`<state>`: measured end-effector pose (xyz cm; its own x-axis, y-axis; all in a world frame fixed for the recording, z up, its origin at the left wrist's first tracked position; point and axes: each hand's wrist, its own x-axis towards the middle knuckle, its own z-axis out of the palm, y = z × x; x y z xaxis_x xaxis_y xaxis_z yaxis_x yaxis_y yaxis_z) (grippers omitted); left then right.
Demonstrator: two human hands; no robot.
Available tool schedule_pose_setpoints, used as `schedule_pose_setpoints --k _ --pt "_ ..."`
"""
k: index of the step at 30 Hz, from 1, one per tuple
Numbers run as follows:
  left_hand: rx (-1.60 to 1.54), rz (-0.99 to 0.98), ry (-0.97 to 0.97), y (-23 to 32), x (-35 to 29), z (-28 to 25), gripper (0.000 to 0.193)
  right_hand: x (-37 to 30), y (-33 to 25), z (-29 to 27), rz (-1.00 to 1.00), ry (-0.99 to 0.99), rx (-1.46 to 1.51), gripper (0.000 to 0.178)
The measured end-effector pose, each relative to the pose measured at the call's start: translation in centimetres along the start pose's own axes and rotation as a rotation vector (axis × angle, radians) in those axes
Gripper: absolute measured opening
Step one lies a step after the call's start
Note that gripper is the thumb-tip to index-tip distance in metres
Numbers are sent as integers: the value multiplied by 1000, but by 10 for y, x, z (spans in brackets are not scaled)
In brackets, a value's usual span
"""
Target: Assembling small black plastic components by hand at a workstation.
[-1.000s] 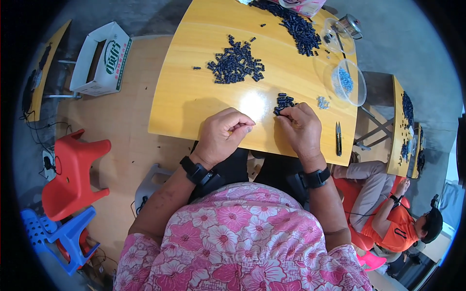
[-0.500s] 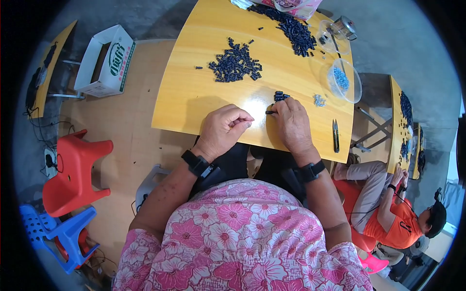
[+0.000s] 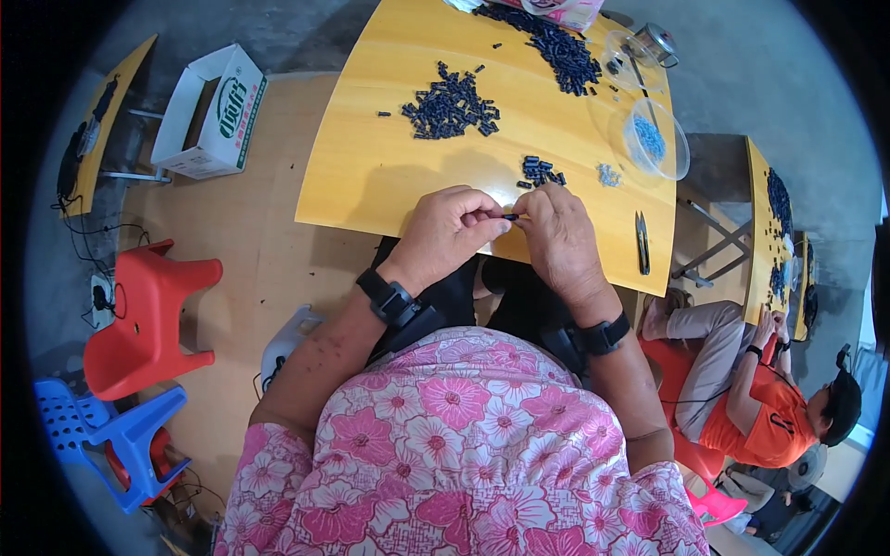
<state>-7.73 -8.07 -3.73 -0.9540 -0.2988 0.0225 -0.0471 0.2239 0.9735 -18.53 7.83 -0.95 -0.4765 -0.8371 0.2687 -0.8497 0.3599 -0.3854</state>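
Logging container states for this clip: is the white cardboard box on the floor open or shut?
Open. The white cardboard box beside the yellow table has its top flaps spread outward, showing the inside; whether anything lies in it cannot be told.

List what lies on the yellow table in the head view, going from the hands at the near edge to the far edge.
left hand and right hand pinching a small dark part → small cluster of dark parts → middle pile of dark parts → long far pile.

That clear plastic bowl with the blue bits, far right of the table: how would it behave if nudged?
The clear bowl looks thin-walled and holds only a small heap of blue bits, so it is probably light and would slide easily on the glossy yellow table. It sits near the table's right edge, so a push that way may tip it off.
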Motion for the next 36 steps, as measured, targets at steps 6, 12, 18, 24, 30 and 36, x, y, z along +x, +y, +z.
schedule_pose_setpoints --k 6,12,18,24,30,36 --pt "-47 -102 -82 -1 -3 3 15 -8 -7 0 -19 11 70 16" --pt "-382 -230 -130 1 -10 10 19 -23 -7 4 247 114 616 18" --pt "-439 -248 -148 -2 -13 13 21 -24 -6 1 253 137 686 13" --pt "-327 -153 -195 -1 -8 9 15 -23 -4 0 173 122 602 12" --pt "-200 -54 -212 -1 4 4 11 -22 -1 3 125 123 652 16" --pt "-110 74 -113 -13 16 8 10 -23 17 1 223 193 540 14"
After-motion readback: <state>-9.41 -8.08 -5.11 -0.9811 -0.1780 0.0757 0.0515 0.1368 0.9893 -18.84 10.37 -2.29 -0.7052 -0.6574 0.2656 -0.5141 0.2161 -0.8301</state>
